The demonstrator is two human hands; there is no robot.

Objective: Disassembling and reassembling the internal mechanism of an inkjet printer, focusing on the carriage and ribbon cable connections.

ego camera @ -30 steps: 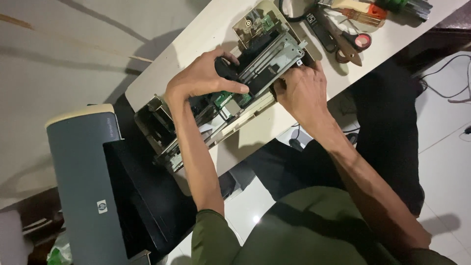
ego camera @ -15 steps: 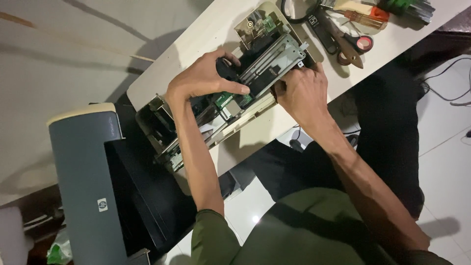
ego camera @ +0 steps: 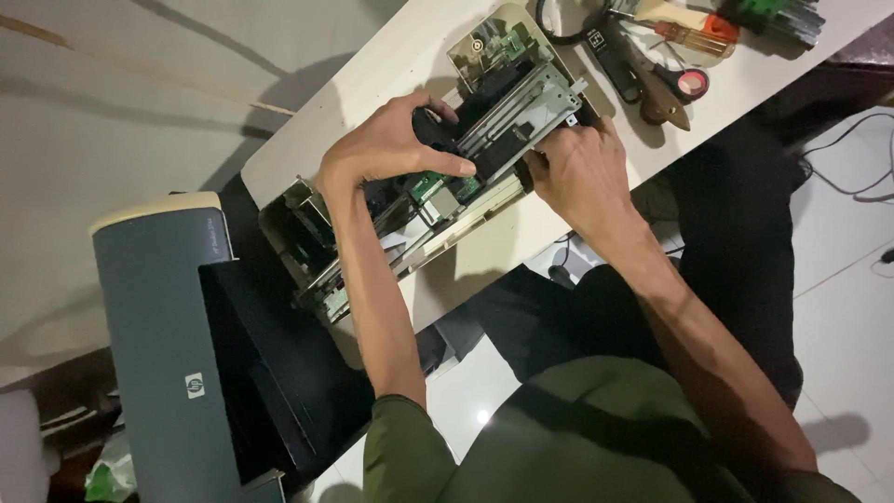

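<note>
A pale tiled floor surrounds the white table. On the table lies the stripped printer mechanism, tools beyond it. The left hand curls over it; the right hand grips its edge, fingers together.

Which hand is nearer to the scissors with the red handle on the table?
Right. The right hand grips the opened printer mechanism at its end closest to the scissors, just below them. The left hand rests further along the mechanism, away from them.

Bare metal printer frame, matt plastic grey cover.
</note>
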